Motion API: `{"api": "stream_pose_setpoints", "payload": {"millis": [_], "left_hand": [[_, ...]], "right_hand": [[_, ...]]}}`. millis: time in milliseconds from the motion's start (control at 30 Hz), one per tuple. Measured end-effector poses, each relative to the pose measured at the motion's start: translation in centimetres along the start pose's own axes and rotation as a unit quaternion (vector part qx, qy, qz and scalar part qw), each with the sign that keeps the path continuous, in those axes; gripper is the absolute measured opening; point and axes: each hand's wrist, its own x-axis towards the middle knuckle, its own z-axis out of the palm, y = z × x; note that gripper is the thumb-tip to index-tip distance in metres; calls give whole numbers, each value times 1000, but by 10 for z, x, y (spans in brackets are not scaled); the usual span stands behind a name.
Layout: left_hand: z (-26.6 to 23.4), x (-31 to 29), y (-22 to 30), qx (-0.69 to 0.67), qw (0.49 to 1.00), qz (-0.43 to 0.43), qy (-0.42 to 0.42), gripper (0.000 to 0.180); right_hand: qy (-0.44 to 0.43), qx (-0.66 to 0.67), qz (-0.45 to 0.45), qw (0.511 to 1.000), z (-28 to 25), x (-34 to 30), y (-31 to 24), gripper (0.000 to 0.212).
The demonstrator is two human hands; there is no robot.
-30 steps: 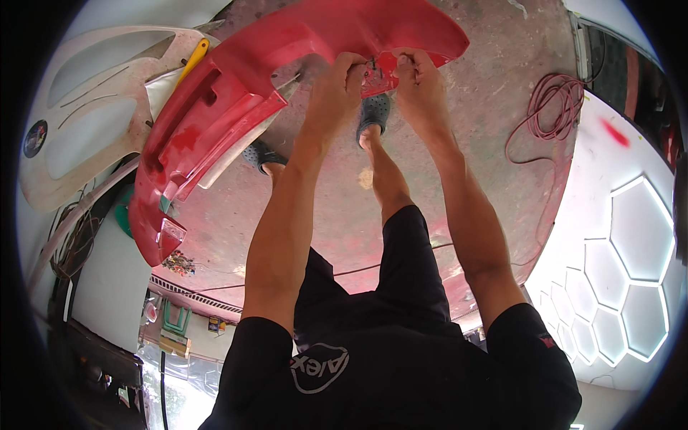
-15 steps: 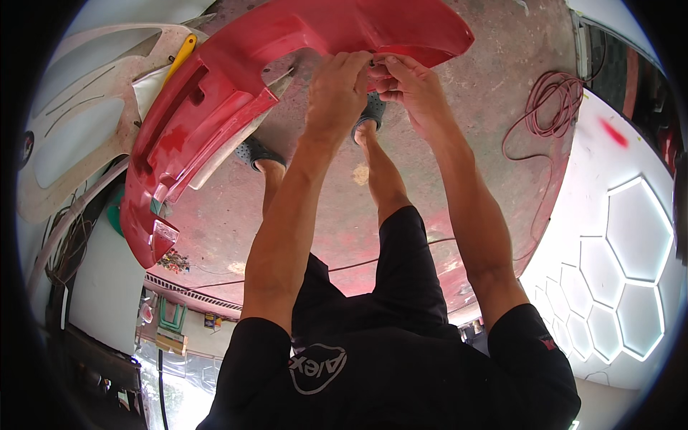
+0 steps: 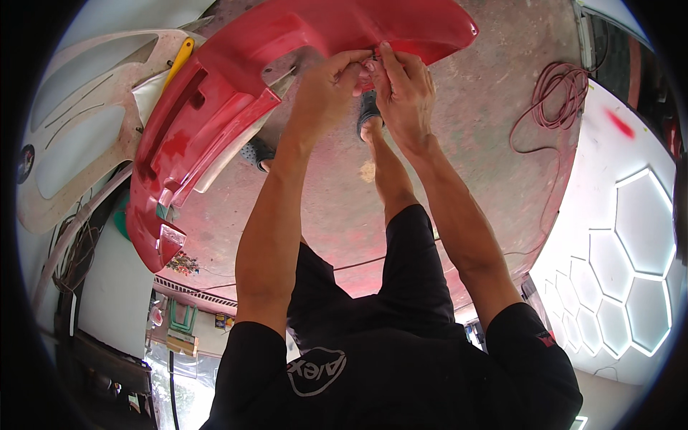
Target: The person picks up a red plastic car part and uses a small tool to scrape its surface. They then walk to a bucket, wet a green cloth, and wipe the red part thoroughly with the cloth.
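While the red bumper (image 3: 244,50) arcs from nine o'clock over to one, both hands meet by its inner edge near twelve. The left hand (image 3: 320,93) stretches its forefinger toward the right hand (image 3: 408,97), whose fingers are bent; their tips crowd close together, but I cannot tell whether either pinches anything. Just on their six o'clock side is a dark clog (image 3: 368,113). Farther out, a yellow handle (image 3: 178,63) lies at half past ten, a coiled hose (image 3: 559,107) at two, hexagonal light frames (image 3: 633,276) past three.
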Motion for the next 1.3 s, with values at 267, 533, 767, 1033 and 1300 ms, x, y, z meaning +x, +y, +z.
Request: {"api": "stream_pose_setpoints", "payload": {"millis": [267,533,767,1033,1300], "left_hand": [[-12,3,-5,-80,995,-5,-56,27],[5,-1,-33,-179,983,21,-37,28],[13,-3,-34,-171,984,56,4,21],[-16,6,3,106,989,67,-74,26],[-33,35,10,193,963,27,-187,28]], "right_hand": [[-8,-43,15,999,4,-8,-9,24],[23,46,137,989,19,-18,-31,17],[-85,103,156,979,-8,-13,-29,21],[-197,6,-215,957,-46,45,23,37],[-219,20,-408,886,-32,77,49,38]]}}
